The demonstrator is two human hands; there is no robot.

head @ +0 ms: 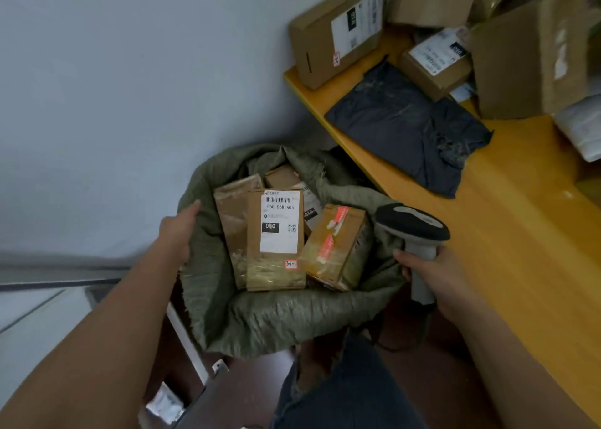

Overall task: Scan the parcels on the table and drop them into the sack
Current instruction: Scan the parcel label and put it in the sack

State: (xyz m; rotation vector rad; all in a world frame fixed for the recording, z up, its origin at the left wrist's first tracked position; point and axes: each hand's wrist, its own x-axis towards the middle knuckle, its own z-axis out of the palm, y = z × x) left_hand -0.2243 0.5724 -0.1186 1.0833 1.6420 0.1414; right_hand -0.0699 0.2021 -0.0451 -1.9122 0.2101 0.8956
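So that the crumpled olive-green woven sack (266, 318) gapes for more brown cardboard parcels (338, 30) waiting on the yellow surface (520, 220), our left hand (180, 233) grips its rim while our right hand (432, 275) clasps the grey handheld scanner (413, 230).

One green sack (260, 324) sits at the frame's centre, holding at least four cardboard parcels (276, 243). On the yellow table (520, 220) at the right lie one dark poly mailer (400, 129), two labelled boxes (338, 31) and one large open carton (533, 51). One scanner (416, 233) shows at centre right.
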